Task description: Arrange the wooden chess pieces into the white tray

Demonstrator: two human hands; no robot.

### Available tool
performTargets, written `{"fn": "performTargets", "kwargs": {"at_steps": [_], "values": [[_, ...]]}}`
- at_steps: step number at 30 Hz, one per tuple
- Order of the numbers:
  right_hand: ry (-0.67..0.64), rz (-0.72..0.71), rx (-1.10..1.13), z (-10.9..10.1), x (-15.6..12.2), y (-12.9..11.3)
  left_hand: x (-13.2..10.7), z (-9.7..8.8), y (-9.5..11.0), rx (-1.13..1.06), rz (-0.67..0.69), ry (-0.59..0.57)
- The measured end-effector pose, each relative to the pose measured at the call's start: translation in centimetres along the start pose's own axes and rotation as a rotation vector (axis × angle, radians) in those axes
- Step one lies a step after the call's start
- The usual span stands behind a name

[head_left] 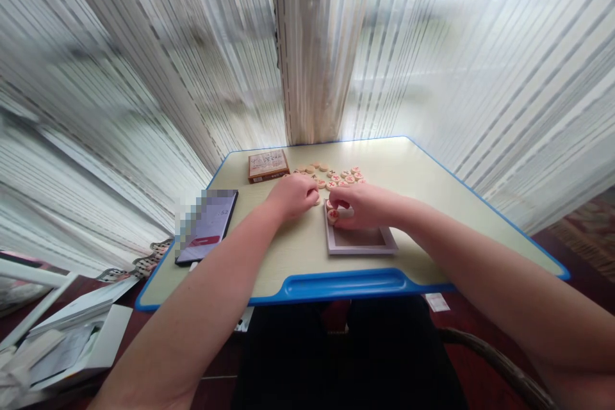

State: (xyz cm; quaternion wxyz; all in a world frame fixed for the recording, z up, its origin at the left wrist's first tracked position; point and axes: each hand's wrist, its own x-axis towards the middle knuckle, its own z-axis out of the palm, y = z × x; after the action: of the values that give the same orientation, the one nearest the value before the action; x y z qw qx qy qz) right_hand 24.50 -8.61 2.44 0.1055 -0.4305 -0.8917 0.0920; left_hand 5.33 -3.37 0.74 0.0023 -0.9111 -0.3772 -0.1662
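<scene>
My right hand reaches into an open shallow box, its fingers pinched on a round Chinese chess piece with a red character near the left wall. Another piece lies just behind it in the box corner, partly covered by my fingers. Left of the box, my left hand hovers low over the table with curled fingers, closed at a pale chess piece by the fingertips; the hand hides most of that grip. Beyond both hands lie several loose Chinese chess pieces, many with red characters up.
A brown printed box sits at the table's back left. At the left edge lies a tablet or phone. The pale table has a blue rim and a front pen groove. Striped curtains hang behind. A white open box stands lower left.
</scene>
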Motion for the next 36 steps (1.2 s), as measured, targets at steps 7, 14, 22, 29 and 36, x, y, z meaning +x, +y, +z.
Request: {"fn": "performTargets", "kwargs": {"at_steps": [7,14,22,29,36], "values": [[0.006,-0.020,-0.025,0.3,0.1,0.2,-0.1,-0.2,0.2,0.023,-0.006,0.003],[-0.013,-0.026,-0.020,0.1,0.1,0.1,0.0,-0.1,0.2,0.025,0.009,-0.003],[-0.002,-0.034,-0.008,0.2,0.1,0.2,0.0,-0.1,0.2,0.013,0.004,-0.008],[0.009,-0.042,-0.012,-1.3,-0.3,0.7,0.0,-0.3,-0.1,0.059,-0.066,0.010],[-0.052,0.175,-0.156,-1.8,0.0,2.3,-0.1,-0.7,-0.8,0.135,-0.192,0.005]]}}
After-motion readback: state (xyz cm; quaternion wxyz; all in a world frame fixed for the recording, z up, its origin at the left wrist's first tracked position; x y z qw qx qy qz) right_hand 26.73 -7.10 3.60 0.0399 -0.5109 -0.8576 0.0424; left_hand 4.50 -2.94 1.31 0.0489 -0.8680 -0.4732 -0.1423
